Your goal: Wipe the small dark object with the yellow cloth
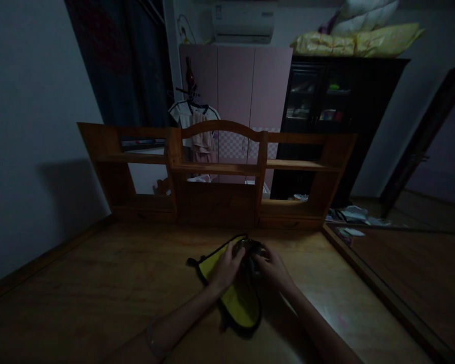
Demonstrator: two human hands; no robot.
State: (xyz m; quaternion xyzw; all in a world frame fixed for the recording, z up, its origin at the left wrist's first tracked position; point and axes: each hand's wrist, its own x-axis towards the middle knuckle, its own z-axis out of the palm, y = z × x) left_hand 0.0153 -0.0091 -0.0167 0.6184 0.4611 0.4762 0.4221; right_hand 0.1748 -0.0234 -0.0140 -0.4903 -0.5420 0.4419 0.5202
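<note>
Both hands on a dark item [255,250], partly hidden, at far-R edge of black-trimmed yellow cloth [242,303]. L hand [227,265] & R hand [273,265]: each grip closed on item. Technique (judged): steady w/ L, adjust w/ R fingertips, keep cloth flat. Under cloth: wooden surface [144,273]. Beyond cloth: arched shelf unit [218,169], then pink wardrobe [235,81]; beyond, to its R: black cabinet [364,116]. Rm dim.

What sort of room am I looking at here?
Probably a bedroom in someone's home: there's a pink wardrobe, hanging clothes, and what looks like bedding piled on a dark cabinet.
</note>
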